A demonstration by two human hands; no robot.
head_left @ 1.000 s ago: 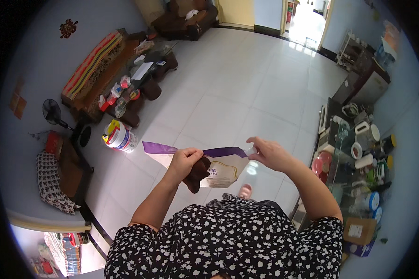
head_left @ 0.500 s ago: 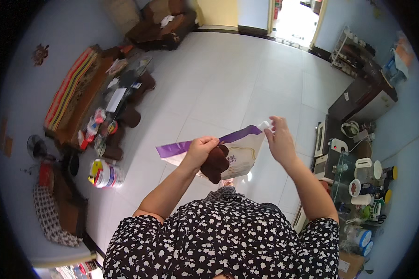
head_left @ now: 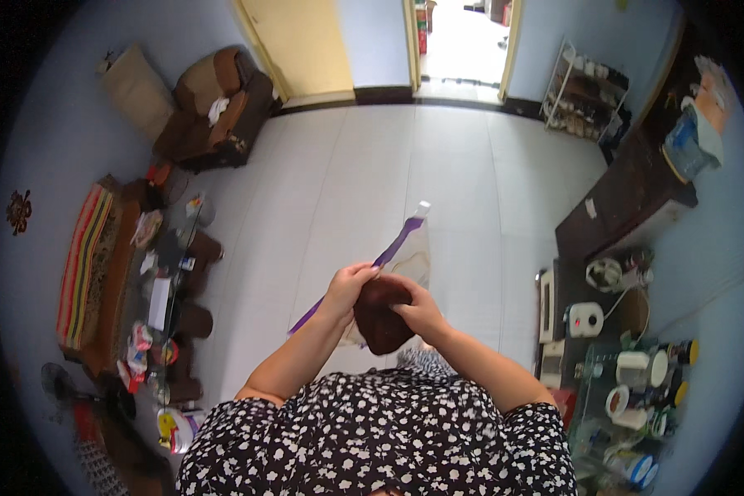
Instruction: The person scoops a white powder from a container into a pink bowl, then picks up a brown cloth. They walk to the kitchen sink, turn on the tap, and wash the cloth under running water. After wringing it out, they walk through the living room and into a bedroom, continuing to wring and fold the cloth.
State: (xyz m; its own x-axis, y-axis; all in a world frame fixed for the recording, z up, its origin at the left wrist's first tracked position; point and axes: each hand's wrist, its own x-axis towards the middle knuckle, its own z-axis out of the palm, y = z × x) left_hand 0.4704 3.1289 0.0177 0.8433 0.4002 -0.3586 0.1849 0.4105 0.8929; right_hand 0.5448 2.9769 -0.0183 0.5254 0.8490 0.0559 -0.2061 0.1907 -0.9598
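A pale bag (head_left: 415, 266) with a purple band (head_left: 393, 246) along its top edge hangs in front of me, slanting up to the right. A small white piece (head_left: 422, 210) sits at the band's far end. My left hand (head_left: 345, 296) is closed on the bag's top edge, thumb over the purple band. A dark brown, rounded thing (head_left: 383, 318), whose kind I cannot make out, lies against the near side of the bag. My right hand (head_left: 424, 316) grips its right side, thumb on the front and fingers behind. The brown thing hides the bag's lower middle.
At left are a glass-topped table (head_left: 167, 285) with clutter, a wooden sofa (head_left: 112, 273) and a white bucket (head_left: 182, 430). A cluttered glass shelf (head_left: 591, 405) and a dark cabinet (head_left: 624, 194) stand at right. Farther off are an armchair (head_left: 211, 107) and a shoe rack (head_left: 587, 95).
My right hand has left the white end of the purple band and come down onto the brown thing. The bag now slants more steeply, and the room has shifted in view.
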